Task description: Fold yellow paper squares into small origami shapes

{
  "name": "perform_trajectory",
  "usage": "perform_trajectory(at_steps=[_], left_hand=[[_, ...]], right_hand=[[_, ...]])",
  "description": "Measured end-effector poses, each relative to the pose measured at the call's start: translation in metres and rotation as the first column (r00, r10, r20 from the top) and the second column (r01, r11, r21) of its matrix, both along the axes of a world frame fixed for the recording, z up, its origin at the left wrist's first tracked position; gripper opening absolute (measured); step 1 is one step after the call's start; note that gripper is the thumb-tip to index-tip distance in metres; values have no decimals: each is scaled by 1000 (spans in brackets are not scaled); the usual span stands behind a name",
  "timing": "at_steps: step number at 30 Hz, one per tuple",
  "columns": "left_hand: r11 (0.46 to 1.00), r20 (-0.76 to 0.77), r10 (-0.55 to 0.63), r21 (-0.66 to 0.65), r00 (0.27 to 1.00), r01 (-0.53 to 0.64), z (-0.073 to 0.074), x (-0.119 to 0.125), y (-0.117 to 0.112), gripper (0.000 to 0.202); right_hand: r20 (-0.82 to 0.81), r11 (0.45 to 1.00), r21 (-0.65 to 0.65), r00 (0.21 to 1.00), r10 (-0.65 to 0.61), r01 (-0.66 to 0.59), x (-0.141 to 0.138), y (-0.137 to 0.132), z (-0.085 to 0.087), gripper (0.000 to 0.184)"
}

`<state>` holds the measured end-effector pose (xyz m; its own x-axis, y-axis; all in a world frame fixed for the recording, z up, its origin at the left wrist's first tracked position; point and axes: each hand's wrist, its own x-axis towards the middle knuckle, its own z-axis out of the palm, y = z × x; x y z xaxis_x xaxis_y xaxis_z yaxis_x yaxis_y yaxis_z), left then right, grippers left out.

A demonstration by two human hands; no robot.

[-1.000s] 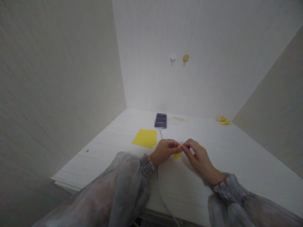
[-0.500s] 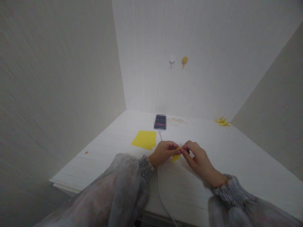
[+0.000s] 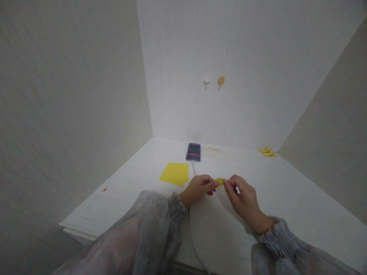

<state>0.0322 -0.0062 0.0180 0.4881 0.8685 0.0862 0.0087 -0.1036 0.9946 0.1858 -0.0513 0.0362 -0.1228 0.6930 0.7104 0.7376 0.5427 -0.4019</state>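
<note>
A small piece of yellow paper (image 3: 220,182) is held between my two hands, just above the white table. My left hand (image 3: 202,186), with a ring on one finger, pinches its left end between thumb and fingers. At the other end, the thumb and fingertips of my right hand (image 3: 242,196) grip it. Fingertips cover parts of the paper, so its full shape is hidden. Left of my hands lies a larger yellow sheet (image 3: 174,173), flat, with a notch at its lower right corner.
Near the back wall, a phone with a blurred screen (image 3: 194,152) lies on the table (image 3: 137,206), its white cable (image 3: 191,225) running under my left wrist. Folded yellow paper pieces (image 3: 268,151) rest at the far right corner. An orange bit (image 3: 104,189) lies left. Two wall hooks (image 3: 221,80) hang above.
The small yellow paper has turned from hanging downward to lying more level between my fingertips. My hands are slightly farther apart. The whole view has tilted up a little.
</note>
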Motion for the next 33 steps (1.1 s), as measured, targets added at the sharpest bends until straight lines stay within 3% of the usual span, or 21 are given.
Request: perform_trajectory(at_steps=[7, 9, 12, 14, 17, 22, 25, 30, 33], left_hand=[[998, 44, 5, -55, 999, -3, 2, -1, 0, 37], [997, 73, 2, -82, 997, 4, 5, -2, 0, 36], [990, 130, -33, -129, 991, 50, 9, -5, -2, 35], [984, 144, -76, -150, 987, 97, 11, -6, -3, 35], [975, 138, -144, -148, 980, 164, 11, -9, -4, 34], [967, 113, -203, -132, 973, 217, 5, -13, -1, 31], [960, 89, -219, -156, 972, 231, 3, -14, 0, 31], [949, 112, -245, -178, 963, 262, 2, -14, -3, 31], [944, 130, -241, -200, 962, 264, 1, -14, -5, 31]], right_hand=[[50, 998, -52, 998, 38, -36, -5, -3, 2, 16], [-29, 988, -131, 996, 79, -82, -3, -3, 7, 17], [-282, 949, -245, 951, 126, -199, 2, 0, 12, 20], [-390, 890, -331, 904, 172, -312, 6, 3, 13, 27], [-480, 739, -473, 844, 240, -480, 7, 7, 7, 37], [-593, 508, -525, 722, 357, -683, 1, 12, -13, 44], [-707, 460, -504, 655, 267, -731, -2, 13, -23, 31], [-853, 307, -444, 502, 144, -842, -5, 8, -25, 30], [-873, 294, -432, 477, 99, -852, -7, 6, -23, 29]])
